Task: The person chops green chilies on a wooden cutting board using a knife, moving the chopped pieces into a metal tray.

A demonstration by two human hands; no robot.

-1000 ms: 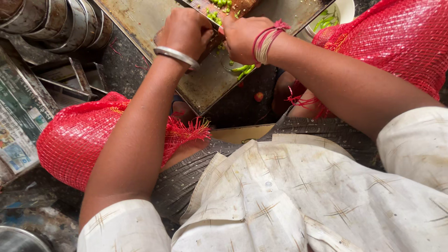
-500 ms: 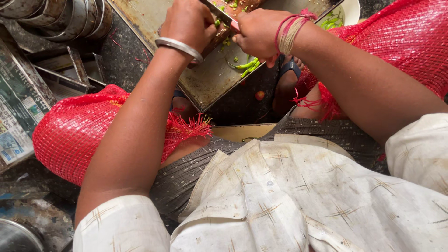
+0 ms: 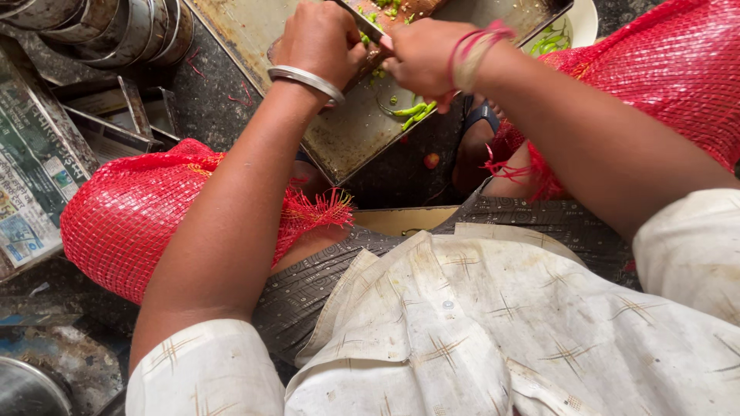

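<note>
While both forearms reach toward the far side of the scene, the hands meet over a flat metal tray (image 3: 339, 135) set at a slant on dark ground.

Left hand (image 3: 320, 38): curled shut, knuckles up, a metal bangle (image 3: 307, 79) on the wrist. It presses down at the near end of a wooden board (image 3: 401, 9) that lies on the tray. What its fingers pin is hidden from the camera.

Right hand (image 3: 424, 58): closed in a grip; a knife blade (image 3: 362, 23) runs out from it toward the far left, passing just beside the left hand's fingers. The handle is hidden inside the fist. Red and pale thread bands (image 3: 472, 54) circle the wrist.

Green chillies (image 3: 412, 112): a few whole ones lie on the tray just near of the right hand. Chopped green pieces (image 3: 381, 14) are scattered on the board by the blade.

Surroundings: a white dish (image 3: 583, 19) holding more green pieces sits at the far right edge of the tray. A red mesh sack (image 3: 131, 223) lies at left under the left forearm; a second red mesh sack (image 3: 655, 85) lies at right under the right forearm. Stacked metal tins (image 3: 116, 27) stand at far left, with newspaper (image 3: 31, 192) at the left edge. A small red scrap (image 3: 432, 160) lies on the ground just near of the tray.
</note>
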